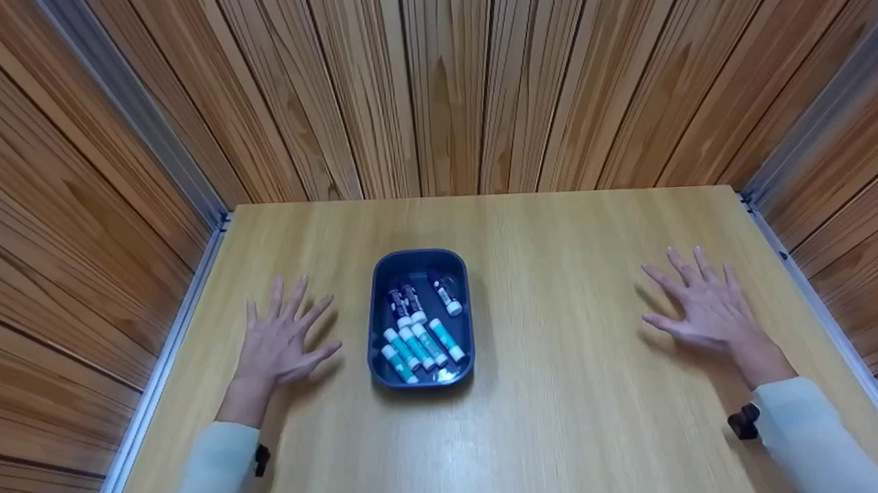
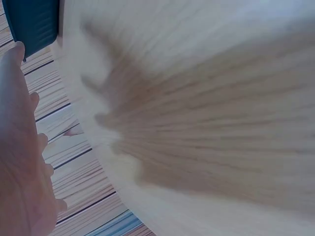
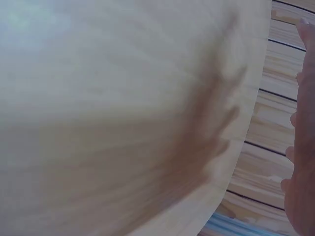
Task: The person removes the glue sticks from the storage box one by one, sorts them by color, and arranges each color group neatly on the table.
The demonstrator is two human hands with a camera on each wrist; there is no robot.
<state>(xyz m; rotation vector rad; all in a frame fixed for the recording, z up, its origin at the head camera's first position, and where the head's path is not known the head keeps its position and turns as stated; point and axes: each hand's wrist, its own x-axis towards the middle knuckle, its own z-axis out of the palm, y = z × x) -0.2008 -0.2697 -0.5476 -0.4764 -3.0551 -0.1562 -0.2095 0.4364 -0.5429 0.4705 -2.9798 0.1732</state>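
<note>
A dark blue tray stands on the table left of centre. Inside it lie several small glue sticks or lip-balm-like tubes: teal ones with white ends at the near end, dark purple ones with white ends farther back. To the tray's left, my left hand hovers over the table with fingers spread, holding nothing. Far off on the right, my right hand is likewise spread and holds nothing. Both cast shadows on the tabletop. The left wrist view catches the tray's side beyond the thumb.
The light wooden table is bordered by metal rails at left and right. Wood-plank walls rise at the back and both sides. A small black device sits at the right wrist, another at the left.
</note>
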